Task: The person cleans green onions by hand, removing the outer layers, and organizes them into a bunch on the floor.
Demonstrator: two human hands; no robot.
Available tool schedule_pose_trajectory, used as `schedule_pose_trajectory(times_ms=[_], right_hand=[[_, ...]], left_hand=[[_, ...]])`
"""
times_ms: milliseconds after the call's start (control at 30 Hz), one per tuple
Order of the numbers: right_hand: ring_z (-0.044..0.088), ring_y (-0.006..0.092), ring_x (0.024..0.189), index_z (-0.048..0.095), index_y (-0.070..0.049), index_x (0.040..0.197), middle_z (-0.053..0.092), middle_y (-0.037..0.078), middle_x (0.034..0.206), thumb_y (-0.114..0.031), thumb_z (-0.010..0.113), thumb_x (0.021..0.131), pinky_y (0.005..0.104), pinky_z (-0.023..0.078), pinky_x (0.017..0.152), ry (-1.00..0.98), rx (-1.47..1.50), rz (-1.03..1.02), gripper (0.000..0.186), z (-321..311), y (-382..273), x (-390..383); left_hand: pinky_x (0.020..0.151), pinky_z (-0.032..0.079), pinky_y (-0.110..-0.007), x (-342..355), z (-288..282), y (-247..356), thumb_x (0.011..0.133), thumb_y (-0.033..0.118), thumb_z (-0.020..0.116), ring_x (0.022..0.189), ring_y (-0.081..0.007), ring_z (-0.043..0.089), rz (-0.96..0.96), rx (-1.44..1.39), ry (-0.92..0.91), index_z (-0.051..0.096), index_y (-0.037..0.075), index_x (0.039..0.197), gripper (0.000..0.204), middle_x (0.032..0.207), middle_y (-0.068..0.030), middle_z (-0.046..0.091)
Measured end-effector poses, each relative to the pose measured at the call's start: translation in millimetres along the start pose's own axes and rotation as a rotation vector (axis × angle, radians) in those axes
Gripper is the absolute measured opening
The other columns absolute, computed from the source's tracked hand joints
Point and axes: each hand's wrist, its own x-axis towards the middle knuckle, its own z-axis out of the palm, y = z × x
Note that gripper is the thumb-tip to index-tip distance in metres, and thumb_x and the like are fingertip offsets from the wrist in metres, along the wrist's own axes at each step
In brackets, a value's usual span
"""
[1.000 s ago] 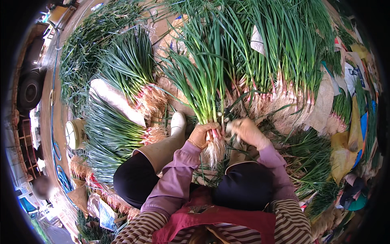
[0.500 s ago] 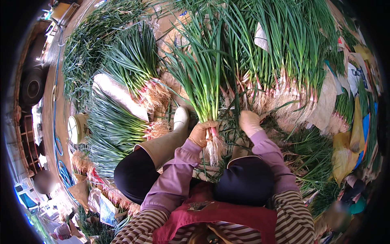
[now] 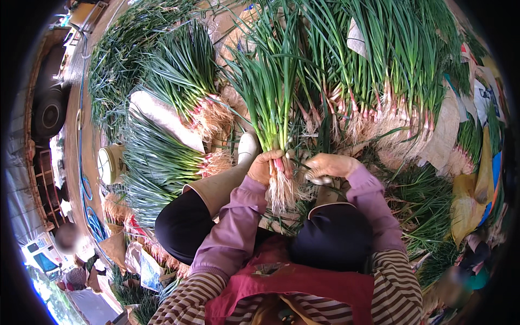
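My left hand (image 3: 262, 167), in a tan glove, is wrapped round the lower stems of a bunch of green garlic (image 3: 273, 116). Its long leaves fan out away from me, while the pinkish stem ends and pale stringy roots (image 3: 284, 194) hang toward my lap. Just right of those roots is my gloved right hand (image 3: 331, 167), fingers curled in and pointing left at the bunch. What the right fingers hold, if anything, is too small to make out.
More green garlic (image 3: 387, 70) lies in a wide row at the far right. Two bundles (image 3: 187, 76) (image 3: 162, 165) lie at the left by a pale bucket (image 3: 111, 163). My boot (image 3: 248, 146) is beside the bunch. Loose leaves (image 3: 420, 200) and a yellow sack (image 3: 463, 208) lie right.
My right hand has turned inward and come left and nearer, close to the roots. The bunch in my left hand has shifted slightly left. The whole view has shifted a little.
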Motion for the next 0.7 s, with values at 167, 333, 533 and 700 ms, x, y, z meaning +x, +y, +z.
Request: schedule_pose_trajectory(times_ms=[167,333,533,700], right_hand=[[0.034,0.0054,0.039,0.062,0.001,0.087,0.049,-0.001,0.057,-0.020,0.055,0.090,0.0210,0.028,0.035,0.683,0.421,-0.358,0.022,-21.7,37.0,-79.7],[0.064,0.0270,0.087,0.064,-0.002,0.098,0.066,0.013,0.101,-0.012,0.063,0.075,0.0374,0.051,0.074,0.280,-1.053,0.729,0.026,0.2,72.5,-101.2],[0.065,0.0222,0.069,0.060,-0.006,0.087,0.066,0.010,0.079,-0.032,0.058,0.084,0.0305,0.051,0.059,1.086,-1.053,-0.064,0.026,-5.3,-23.4,21.4],[0.068,0.0220,0.065,0.068,-0.006,0.088,0.069,0.009,0.075,-0.017,0.058,0.082,0.0418,0.053,0.048,0.778,-1.563,0.327,0.016,-82.9,11.3,131.7]], left_hand=[[0.057,0.058,-0.047,-4.6,5.1,12.8,0.079,0.018,0.060,0.060,-0.0350,0.065,0.093,-0.069,-0.017,0.051,-0.003,0.091,0.026,0.070,-0.0111,0.055],[0.058,0.057,-0.042,-17.9,22.0,37.2,0.076,0.019,0.063,0.062,-0.0335,0.066,0.234,0.151,-0.018,0.052,-0.004,0.093,0.031,0.074,-0.0154,0.059],[0.069,0.057,-0.042,-16.0,24.3,29.6,0.074,0.013,0.065,0.081,-0.0307,0.062,0.344,0.096,0.021,0.049,-0.001,0.107,0.040,0.087,-0.0104,0.054],[0.059,0.043,-0.028,-5.7,35.6,19.5,0.071,0.005,0.067,0.064,-0.0142,0.039,0.400,-0.013,-0.057,0.048,0.009,0.115,0.048,0.073,-0.0011,0.044]])
